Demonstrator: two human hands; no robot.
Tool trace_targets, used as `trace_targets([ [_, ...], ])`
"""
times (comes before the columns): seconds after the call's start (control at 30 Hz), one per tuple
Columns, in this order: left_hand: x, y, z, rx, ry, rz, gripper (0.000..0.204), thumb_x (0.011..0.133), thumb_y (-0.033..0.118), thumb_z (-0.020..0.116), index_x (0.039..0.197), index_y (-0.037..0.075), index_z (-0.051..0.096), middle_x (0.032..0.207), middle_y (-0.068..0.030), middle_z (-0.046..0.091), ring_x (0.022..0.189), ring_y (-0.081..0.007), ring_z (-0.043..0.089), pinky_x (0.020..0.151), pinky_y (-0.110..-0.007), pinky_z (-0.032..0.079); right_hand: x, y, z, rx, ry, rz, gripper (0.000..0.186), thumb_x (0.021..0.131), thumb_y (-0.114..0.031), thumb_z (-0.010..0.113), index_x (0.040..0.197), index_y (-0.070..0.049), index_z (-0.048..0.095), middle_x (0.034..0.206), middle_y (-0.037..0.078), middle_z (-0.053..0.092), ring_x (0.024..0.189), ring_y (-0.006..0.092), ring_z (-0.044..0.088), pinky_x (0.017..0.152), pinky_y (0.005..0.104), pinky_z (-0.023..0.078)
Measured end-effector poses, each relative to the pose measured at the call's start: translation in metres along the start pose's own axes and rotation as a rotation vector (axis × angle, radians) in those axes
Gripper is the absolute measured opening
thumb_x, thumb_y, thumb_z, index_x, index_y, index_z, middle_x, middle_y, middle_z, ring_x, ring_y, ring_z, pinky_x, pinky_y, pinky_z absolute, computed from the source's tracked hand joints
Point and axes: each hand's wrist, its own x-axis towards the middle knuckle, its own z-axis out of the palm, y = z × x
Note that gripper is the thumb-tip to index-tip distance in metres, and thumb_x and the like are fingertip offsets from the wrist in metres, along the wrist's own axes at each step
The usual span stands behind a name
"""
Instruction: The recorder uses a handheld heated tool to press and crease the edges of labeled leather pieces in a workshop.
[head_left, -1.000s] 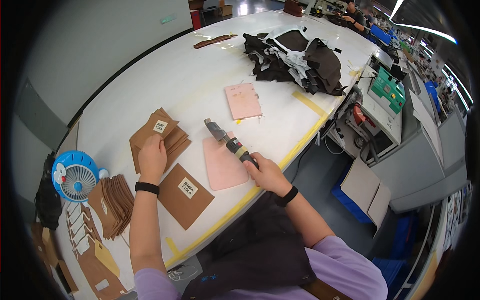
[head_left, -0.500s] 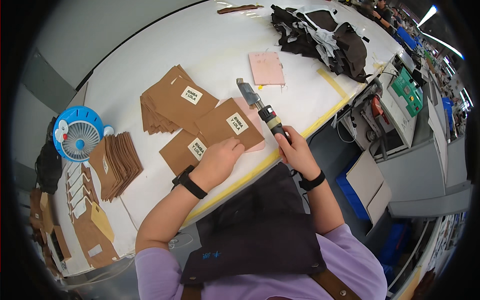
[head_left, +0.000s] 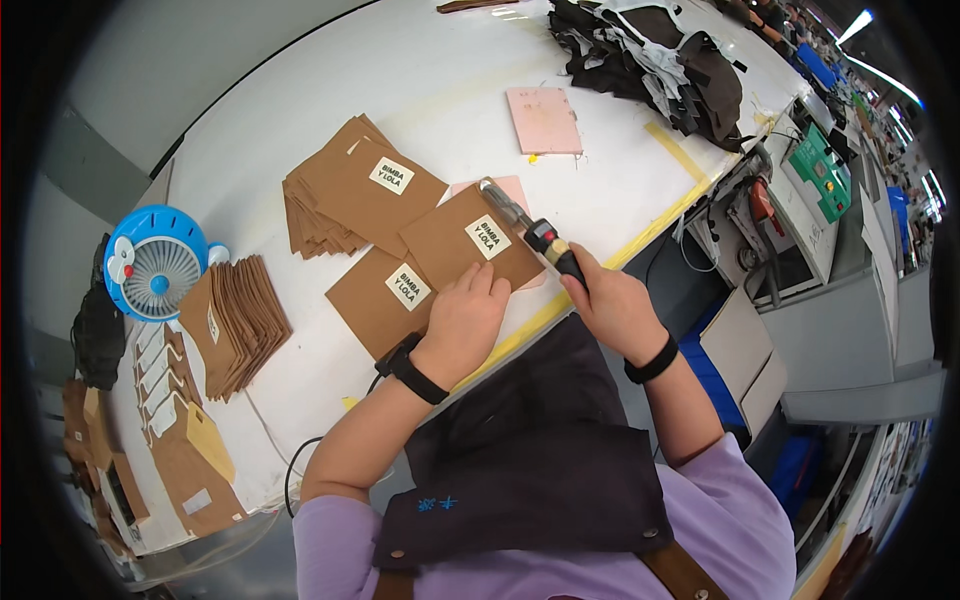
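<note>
My right hand [head_left: 614, 306] is closed around the dark handle of a corded-looking hand tool [head_left: 541, 238], which has a black dial collar and a long metal tip. That tip lies over the upper right edge of a brown flat panel [head_left: 437, 232] with a white label patch; whether it touches cannot be seen. My left hand [head_left: 464, 322] rests on the panel's lower part with fingers stretched out. Another labelled brown panel [head_left: 362, 296] lies partly beneath. A pink sheet [head_left: 512, 187] shows behind the top panel.
A fanned pile of brown panels [head_left: 335, 185] lies at the left, near a standing stack [head_left: 245, 325]. A blue fan [head_left: 155, 265] stands beyond it. Farther back are a pink pad [head_left: 544, 120] and dark material scraps [head_left: 655, 65]. Yellow tape [head_left: 640, 262] lines the table edge.
My right hand has brought the tool's metal tip down and toward me, onto the top panel's edge area. My left fingers have stretched out flatter, and the view has shifted slightly.
</note>
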Motion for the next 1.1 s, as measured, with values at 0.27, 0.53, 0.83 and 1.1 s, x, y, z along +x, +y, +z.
trace_targets([
  [0.27, -0.004, -0.003, 0.001, -0.019, 0.06, 0.014, 0.014, 0.084, 0.005, 0.061, 0.098, -0.001, 0.064, 0.122, -0.0231, 0.068, 0.115, -0.0366, 0.067, 0.092, -0.044, 0.055, -0.025, -0.006, -0.002, -0.012, -0.025, 0.027, 0.05, 0.102, -0.029, 0.058, 0.142, 0.0, 0.05, 0.076, 0.019, 0.069, 0.069, 0.0384, 0.069, 0.062, 0.0483, 0.054],
  [0.53, 0.0, -0.013, 0.0, -0.059, 0.073, 0.076, 0.012, 0.087, 0.008, 0.063, 0.096, 0.001, 0.066, 0.12, -0.0191, 0.069, 0.111, -0.0333, 0.067, 0.092, -0.044, 0.054, 0.029, -0.01, 0.02, -0.075, 0.057, -0.058, 0.053, 0.102, -0.03, 0.058, 0.143, 0.002, 0.048, 0.071, 0.017, 0.068, 0.065, 0.0378, 0.068, 0.059, 0.0476, 0.054],
  [0.83, -0.006, -0.015, 0.007, -0.098, 0.149, 0.049, 0.011, 0.085, 0.006, 0.067, 0.095, 0.001, 0.066, 0.116, -0.0172, 0.07, 0.11, -0.0333, 0.066, 0.094, -0.044, 0.053, -0.004, -0.025, 0.004, -0.138, -0.035, -0.003, 0.055, 0.102, -0.029, 0.059, 0.145, 0.002, 0.047, 0.067, 0.015, 0.067, 0.058, 0.0361, 0.066, 0.055, 0.0465, 0.054],
  [1.1, -0.008, -0.014, 0.005, -0.132, 0.143, 0.027, 0.011, 0.085, 0.005, 0.067, 0.094, 0.0, 0.066, 0.116, -0.0179, 0.07, 0.111, -0.0337, 0.066, 0.093, -0.042, 0.055, 0.012, -0.028, 0.016, -0.144, -0.014, -0.024, 0.056, 0.102, -0.031, 0.058, 0.144, 0.004, 0.048, 0.07, 0.016, 0.068, 0.062, 0.0349, 0.068, 0.057, 0.0461, 0.054],
])
